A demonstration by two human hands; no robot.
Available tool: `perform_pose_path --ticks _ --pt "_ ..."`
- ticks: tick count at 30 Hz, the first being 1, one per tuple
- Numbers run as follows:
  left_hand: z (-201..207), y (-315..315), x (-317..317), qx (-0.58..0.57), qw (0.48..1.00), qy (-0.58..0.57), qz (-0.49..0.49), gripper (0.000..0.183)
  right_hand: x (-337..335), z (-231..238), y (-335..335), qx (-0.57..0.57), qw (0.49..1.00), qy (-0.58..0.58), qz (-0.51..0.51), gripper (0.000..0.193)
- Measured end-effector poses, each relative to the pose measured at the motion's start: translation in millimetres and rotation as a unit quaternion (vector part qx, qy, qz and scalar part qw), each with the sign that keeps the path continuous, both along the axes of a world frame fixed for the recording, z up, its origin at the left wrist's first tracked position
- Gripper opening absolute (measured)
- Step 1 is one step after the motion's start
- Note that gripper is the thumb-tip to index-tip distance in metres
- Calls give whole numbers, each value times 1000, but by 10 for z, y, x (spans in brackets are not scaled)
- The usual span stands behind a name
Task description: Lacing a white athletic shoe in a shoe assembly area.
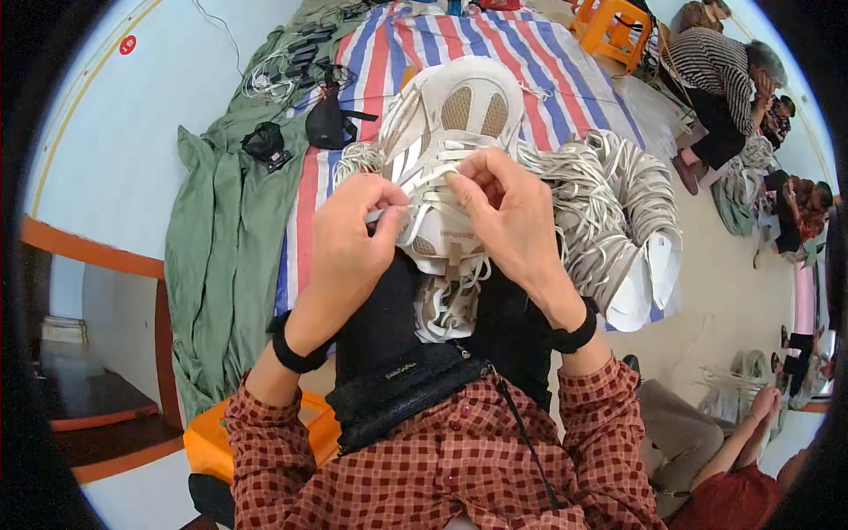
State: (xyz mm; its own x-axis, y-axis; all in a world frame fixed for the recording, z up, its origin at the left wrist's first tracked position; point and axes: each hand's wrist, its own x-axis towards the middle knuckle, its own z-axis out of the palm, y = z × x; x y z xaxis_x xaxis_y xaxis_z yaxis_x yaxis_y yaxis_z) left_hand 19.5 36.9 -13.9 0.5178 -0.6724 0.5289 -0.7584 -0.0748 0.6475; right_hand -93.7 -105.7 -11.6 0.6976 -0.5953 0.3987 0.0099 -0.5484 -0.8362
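Observation:
A white and beige sneaker (477,78), its toe pointing away from me, sits in front of my lap between my hands. Flat cream laces (435,181) cross its middle. My left hand (353,234) is closed at the shoe's left side, with a pale strip that looks like lace between thumb and fingers. On the right, my right hand (512,216) pinches a lace over the eyelet rows. Its fingertips partly hide the lacing. A second white and beige shoe (446,309) lies between my thighs, below the first.
Rows of stacked laced pale shoe parts (609,221) lie to the right on a striped sheet (380,66). A black bag (331,119) and green cloth (221,230) are at the left. An orange stool (611,31) stands far right; other people (720,79) sit along the right side.

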Motion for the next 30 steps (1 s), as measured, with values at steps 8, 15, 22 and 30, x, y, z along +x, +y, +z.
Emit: perform_pose_path --ticks 8,15,22,30 --pt "147 -97 22 112 991 -71 -32 5 10 -53 -2 2 1000 -8 -8 14" --pt "206 -165 -58 176 975 -127 -40 13 -171 -89 39 -51 993 -88 -63 19" --pt "1 31 -165 79 980 -174 58 34 -534 -412 263 -150 981 -27 -121 35" --pt "-47 -23 -122 39 974 -219 40 24 -513 -501 127 -8 994 -66 -87 30"
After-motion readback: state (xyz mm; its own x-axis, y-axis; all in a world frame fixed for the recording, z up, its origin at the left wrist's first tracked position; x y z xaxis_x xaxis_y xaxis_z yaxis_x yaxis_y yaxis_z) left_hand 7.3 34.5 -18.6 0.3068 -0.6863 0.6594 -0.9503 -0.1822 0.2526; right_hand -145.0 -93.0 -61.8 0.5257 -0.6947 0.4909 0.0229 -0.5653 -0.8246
